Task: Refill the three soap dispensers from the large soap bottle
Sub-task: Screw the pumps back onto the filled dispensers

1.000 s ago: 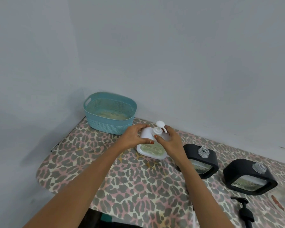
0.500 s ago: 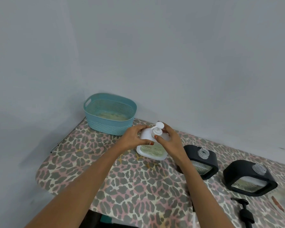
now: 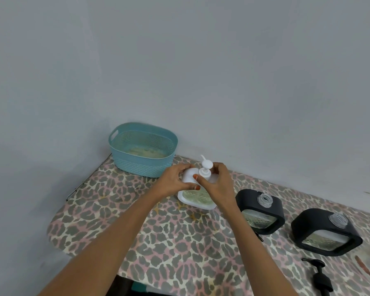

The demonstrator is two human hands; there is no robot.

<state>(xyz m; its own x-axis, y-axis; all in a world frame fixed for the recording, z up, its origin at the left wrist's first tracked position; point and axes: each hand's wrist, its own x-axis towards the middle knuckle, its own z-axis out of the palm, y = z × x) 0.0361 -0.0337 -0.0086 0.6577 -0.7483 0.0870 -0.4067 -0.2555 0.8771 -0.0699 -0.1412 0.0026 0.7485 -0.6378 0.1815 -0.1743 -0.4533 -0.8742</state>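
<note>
Both hands meet at the white soap dispenser [image 3: 196,196], which stands on the leopard-print table [image 3: 179,242] a little in front of the teal basket [image 3: 143,149]. The left hand [image 3: 175,182] wraps the dispenser's left shoulder, its fingers curled around the body. The right hand [image 3: 217,184] has its thumb and fingers pinched on the collar of the white pump [image 3: 205,169], whose nozzle points up and away toward the wall. Greenish soap shows through the clear front window of the dispenser.

To the right stand two black dispensers — the nearer one [image 3: 261,211] just beside the right wrist, the farther one [image 3: 326,231] well apart from it. Both have open clear threaded necks with no pump on them. A black pump [image 3: 320,274] lies on the table near the bottom right edge. At the far right edge something with a label is partly cut off — perhaps the large bottle, but I cannot tell.
</note>
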